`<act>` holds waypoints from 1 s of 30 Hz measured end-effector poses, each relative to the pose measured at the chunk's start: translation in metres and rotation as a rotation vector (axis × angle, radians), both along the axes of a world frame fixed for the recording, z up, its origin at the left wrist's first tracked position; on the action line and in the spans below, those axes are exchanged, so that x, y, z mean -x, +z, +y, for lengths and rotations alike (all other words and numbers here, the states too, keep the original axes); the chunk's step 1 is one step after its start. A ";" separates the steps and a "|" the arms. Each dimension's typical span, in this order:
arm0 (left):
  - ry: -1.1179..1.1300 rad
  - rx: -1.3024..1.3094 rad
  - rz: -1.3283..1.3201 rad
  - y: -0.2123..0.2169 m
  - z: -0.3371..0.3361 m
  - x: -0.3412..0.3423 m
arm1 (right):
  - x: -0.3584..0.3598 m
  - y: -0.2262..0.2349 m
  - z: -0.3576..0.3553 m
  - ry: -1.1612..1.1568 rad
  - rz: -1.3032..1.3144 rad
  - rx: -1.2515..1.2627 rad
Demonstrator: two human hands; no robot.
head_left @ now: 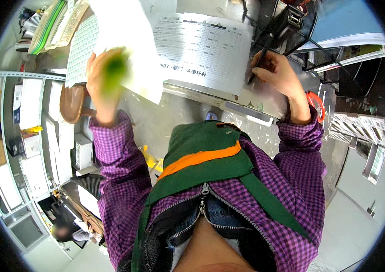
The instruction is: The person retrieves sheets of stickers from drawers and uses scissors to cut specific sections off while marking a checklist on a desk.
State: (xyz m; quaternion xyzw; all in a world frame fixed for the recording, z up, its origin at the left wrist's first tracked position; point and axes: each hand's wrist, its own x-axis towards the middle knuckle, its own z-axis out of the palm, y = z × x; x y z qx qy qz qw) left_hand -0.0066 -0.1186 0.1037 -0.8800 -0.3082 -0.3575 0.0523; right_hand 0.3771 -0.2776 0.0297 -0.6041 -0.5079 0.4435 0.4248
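My left hand (104, 81) is closed at the lower edge of a bright white paper sheet (133, 59), partly smeared by motion. A green blur covers part of its back. Beside it lies a sheet with a pale green grid (83, 47). A printed table sheet (201, 50) rests flat on the desk between my hands. My right hand (281, 75) is closed around a slim black pen (263, 53), just past the right edge of the printed sheet. The pen's tip points down toward the desk.
A black mesh desk rack (312, 38) with a blue folder (348, 22) stands at the right. Red-handled scissors (317, 106) lie near my right wrist. A brown stool (72, 104) and metal shelves with boxes (29, 104) are at the left. Another person (81, 235) sits at lower left.
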 end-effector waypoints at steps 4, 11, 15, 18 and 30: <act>-0.002 0.014 0.057 -0.046 0.031 -0.004 | -0.001 0.018 -0.007 0.116 0.105 -0.085; 0.029 0.100 -0.078 -0.077 0.047 -0.003 | 0.021 0.050 -0.007 0.099 0.186 -0.103; -0.001 0.207 -0.155 -0.080 0.046 0.008 | 0.048 0.070 0.015 -0.013 0.229 -0.233; -0.136 0.359 -0.239 -0.073 0.038 0.002 | 0.054 0.073 0.047 0.018 0.229 -0.371; -0.321 0.392 0.007 -0.086 0.033 -0.011 | 0.113 -0.003 0.138 -0.033 -0.225 -0.200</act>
